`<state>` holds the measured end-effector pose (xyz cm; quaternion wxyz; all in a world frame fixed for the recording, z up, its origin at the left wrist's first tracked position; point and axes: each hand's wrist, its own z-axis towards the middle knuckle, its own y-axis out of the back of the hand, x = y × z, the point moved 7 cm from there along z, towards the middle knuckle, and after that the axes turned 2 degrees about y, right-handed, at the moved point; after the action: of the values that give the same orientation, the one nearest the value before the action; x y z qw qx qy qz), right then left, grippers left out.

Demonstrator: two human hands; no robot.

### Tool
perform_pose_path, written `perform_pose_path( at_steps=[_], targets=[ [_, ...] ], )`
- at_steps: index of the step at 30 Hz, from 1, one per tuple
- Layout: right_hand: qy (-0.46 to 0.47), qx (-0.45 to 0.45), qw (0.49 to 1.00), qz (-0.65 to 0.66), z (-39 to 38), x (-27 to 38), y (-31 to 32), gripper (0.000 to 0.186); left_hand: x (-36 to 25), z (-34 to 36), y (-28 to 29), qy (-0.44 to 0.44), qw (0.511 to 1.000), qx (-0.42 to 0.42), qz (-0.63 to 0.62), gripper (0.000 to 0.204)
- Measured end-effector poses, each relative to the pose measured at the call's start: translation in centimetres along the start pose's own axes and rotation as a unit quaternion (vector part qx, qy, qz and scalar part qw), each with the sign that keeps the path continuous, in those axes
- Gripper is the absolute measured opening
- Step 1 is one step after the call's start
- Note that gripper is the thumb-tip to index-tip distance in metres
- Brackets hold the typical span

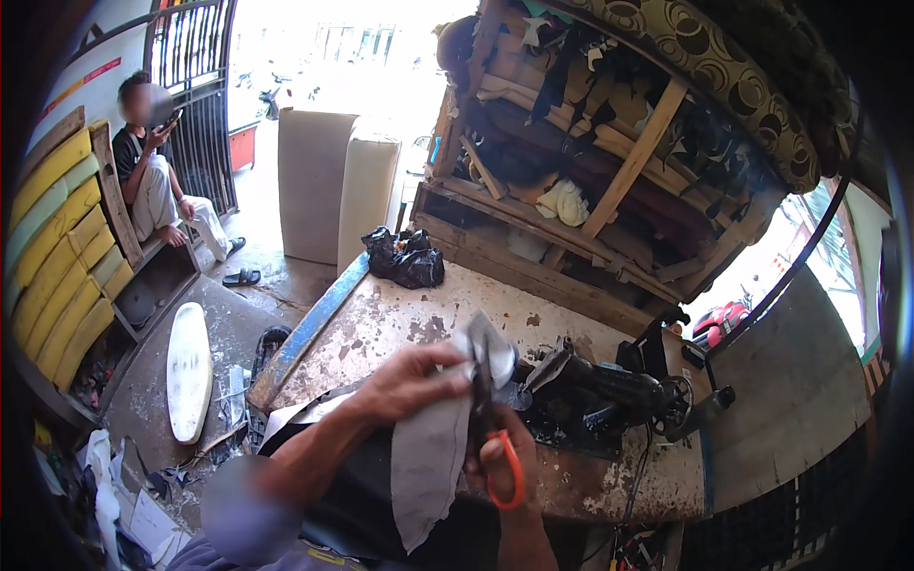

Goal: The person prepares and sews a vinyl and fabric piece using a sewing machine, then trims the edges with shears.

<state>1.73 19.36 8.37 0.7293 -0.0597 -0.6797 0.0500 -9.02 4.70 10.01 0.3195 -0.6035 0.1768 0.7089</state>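
Holding grey cloth (pixel 428 466) at upper edge, left hand (pixel 409 381) pinched shut on it, above near edge of table (pixel 400 319). Right hand (pixel 495 466) closed through scissors (pixel 490 419) handles, blades at cloth. Cloth likely light, limp; grip near cut line. Sewing machine (pixel 590 395) at right edge. Black bag (pixel 405 257) at far edge, contents unseen.
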Motion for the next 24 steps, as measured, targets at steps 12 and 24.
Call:
perform_pose_path(
  at_steps=[12,24],
  targets=[
    [0.362,-0.022,0.916,-0.171,8.9,4.4,2.3,0.068,-1.6,0.5,2.9,0.048,0.999,0.004,0.018,0.056],
    [0.326,-0.111,0.880,-0.327,11.6,8.2,-5.6,0.039,3.3,-6.5,-4.0,-0.107,0.763,-0.372,0.519,0.084]
  ],
)
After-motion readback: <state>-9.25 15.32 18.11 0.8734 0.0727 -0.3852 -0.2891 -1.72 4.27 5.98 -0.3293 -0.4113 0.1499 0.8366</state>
